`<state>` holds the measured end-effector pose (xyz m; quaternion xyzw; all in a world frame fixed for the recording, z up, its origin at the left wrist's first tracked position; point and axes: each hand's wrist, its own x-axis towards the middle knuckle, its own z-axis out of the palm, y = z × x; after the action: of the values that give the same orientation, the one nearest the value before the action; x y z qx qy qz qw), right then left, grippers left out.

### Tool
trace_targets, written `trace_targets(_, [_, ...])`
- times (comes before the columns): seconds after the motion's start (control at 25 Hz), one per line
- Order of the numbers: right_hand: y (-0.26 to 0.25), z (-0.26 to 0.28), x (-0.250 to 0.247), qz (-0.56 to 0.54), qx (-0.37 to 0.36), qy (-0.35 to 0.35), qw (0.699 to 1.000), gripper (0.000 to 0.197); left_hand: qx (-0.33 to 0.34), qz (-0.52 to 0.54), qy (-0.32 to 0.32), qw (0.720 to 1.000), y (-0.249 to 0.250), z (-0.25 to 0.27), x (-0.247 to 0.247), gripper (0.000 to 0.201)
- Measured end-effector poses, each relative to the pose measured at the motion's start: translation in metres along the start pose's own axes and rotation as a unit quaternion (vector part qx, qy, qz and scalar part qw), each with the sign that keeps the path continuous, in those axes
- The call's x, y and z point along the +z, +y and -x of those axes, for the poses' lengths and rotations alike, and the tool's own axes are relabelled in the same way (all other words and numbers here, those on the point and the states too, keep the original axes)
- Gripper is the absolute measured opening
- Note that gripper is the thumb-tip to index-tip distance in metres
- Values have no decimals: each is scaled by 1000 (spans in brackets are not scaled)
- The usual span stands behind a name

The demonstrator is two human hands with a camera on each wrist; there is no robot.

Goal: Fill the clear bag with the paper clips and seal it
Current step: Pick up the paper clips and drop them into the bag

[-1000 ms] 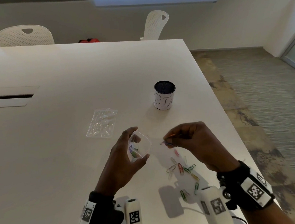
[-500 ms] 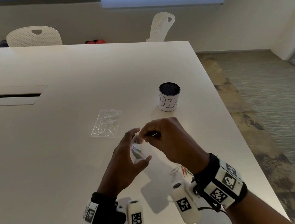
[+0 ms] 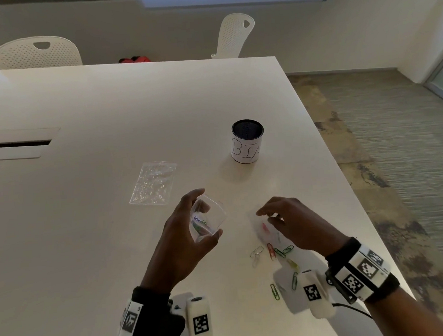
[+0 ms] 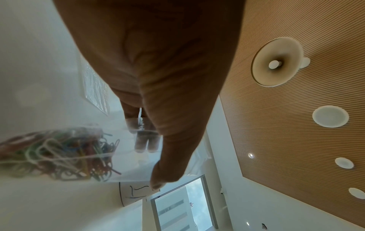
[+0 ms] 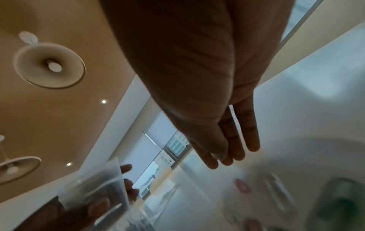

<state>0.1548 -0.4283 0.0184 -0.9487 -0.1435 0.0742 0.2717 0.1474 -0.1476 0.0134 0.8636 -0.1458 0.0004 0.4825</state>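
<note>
My left hand [image 3: 193, 233] grips a small clear bag [image 3: 209, 216] above the table, mouth held wide, thumb on its near side and fingers behind. In the left wrist view the bag [image 4: 126, 157] holds a tangle of coloured paper clips [image 4: 59, 154]. My right hand [image 3: 280, 216] hovers empty just right of the bag, fingers straight and relaxed, over loose paper clips [image 3: 272, 251] scattered on the white table [image 3: 89, 257]. The right wrist view shows those straight fingers [image 5: 233, 140] and blurred clips [image 5: 242, 186] below.
A second flat clear bag [image 3: 154, 182] lies on the table beyond my left hand. A black-rimmed white cup marked "BIN" [image 3: 247, 144] stands farther back. The table's right edge runs close beside my right wrist. Two white chairs [image 3: 37, 53] stand at the far side.
My right hand carried a clip to the bag's mouth, released it, and has drawn back right, empty, above the loose clips. The left hand kept holding the bag.
</note>
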Motion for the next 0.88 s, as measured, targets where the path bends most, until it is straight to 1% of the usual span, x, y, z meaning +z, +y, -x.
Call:
trace_targets(0.08, [4,10,8,41,-12,-36,998,33,1,-1,-2,1000,0,-1,1,83])
trace_targets(0.16, [2,22,12,54,-32,-65,996,33,1,-4,-2,1000,-1,-1,0,83])
trace_targets(0.24, [-1,36,10,37,-35,-100,994,29,0,-9,-4,1000,-1,-2,0,84])
trace_targets(0.32, [-3,51,2,5,-7,-118,993,26,-1,-9,-2,1000,-2,-2,-1,84])
trace_targets(0.36, [-2,58,-3,1,25,-113,993,36,1,-9,-1,1000,-2,-1,-1,84])
trace_targets(0.48, [6,76,-12,43,127,-101,986,86,4,-6,3,1000,-2,0,-1,83])
trace_targets(0.52, [5,80,-11,39,153,-111,981,96,4,-4,3,1000,-3,0,-1,83])
trace_targets(0.6, [0,87,-3,11,181,-127,975,104,5,0,3,1000,-2,0,-1,82])
trace_targets(0.72, [-12,89,15,3,191,-122,974,98,7,-2,4,1000,-2,-1,0,82])
trace_targets(0.8, [-20,84,24,3,194,-105,975,85,7,-3,3,1000,-1,-1,0,83])
trace_targets(0.88, [-24,75,28,-13,201,-72,977,68,4,-1,2,1000,-1,0,0,83])
